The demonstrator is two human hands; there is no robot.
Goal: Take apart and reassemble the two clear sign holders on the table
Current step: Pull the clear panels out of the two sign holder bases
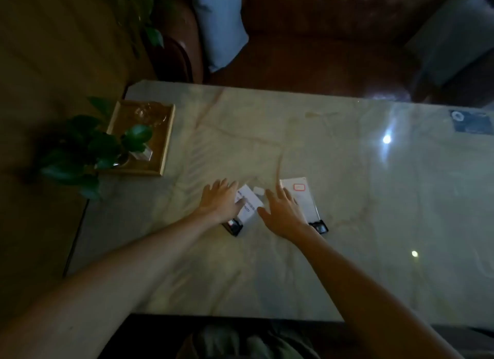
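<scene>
Both forearms reach in: I rest my open left hand (pixel 223 199) flat on the left sign holder (pixel 247 207), while my spread, empty right hand (pixel 284 214) lies just right of it.

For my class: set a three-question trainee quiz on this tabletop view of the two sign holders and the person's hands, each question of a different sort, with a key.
1. True or false: the left hand rests on the left sign holder.
2. Which has a red-outlined box on its card? A) the left sign holder B) the right sign holder C) the wooden tray
3. Fill in: each holder has a ____ base at the end nearer the person.

Key: 1 true. 2 B. 3 black; see the left base and the right base. The right hand lies open between the holders.
</scene>
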